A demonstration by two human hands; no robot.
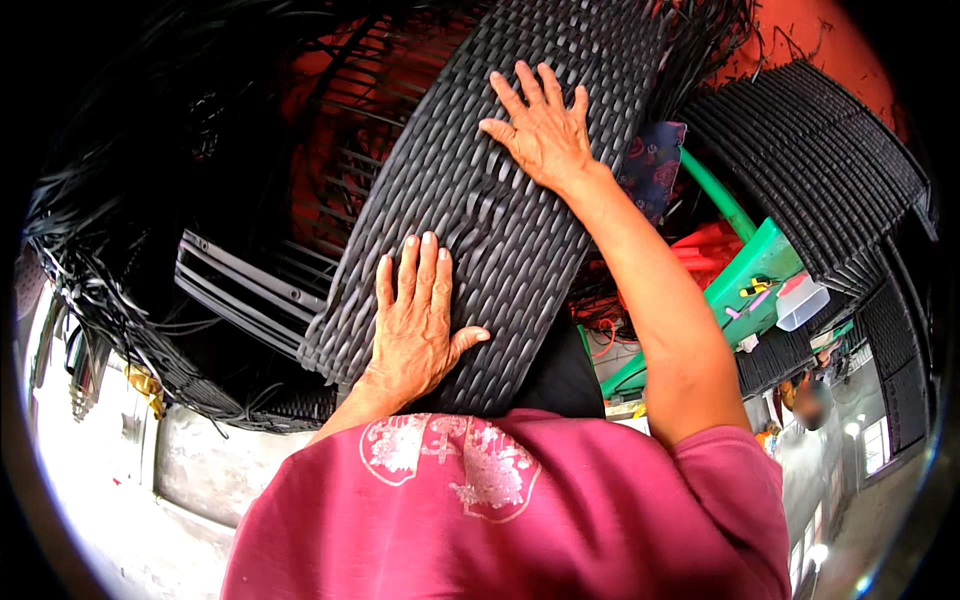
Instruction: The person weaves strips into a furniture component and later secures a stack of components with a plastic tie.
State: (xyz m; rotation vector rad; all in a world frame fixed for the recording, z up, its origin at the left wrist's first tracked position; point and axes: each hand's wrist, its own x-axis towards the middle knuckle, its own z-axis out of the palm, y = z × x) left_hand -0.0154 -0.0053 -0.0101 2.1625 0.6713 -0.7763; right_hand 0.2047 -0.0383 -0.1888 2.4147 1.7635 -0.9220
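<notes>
A long curved panel (pixel 430 180) of flat black strips, tightly woven, lies slantwise in front of me. My left hand (pixel 413 315) rests flat on its near left part, fingers stretched and thumb out to the side. Farther up, toward the right edge, my right hand (pixel 541 128) presses on the weave with its fingers spread. Neither hand grasps anything. A few strips near the panel's middle bulge up in loose loops (pixel 485 207) between the two hands. Unwoven black strips (pixel 250 280) stick out from the panel's left side.
A tangle of loose black strips (pixel 110 290) fills the left. At right stand a ribbed black woven piece (pixel 810 150) and a green plastic chair (pixel 745 275) bearing a clear container (pixel 800 302) and small tools. The floor (pixel 840 40) at the top is red. Another person (pixel 808 405) appears far right.
</notes>
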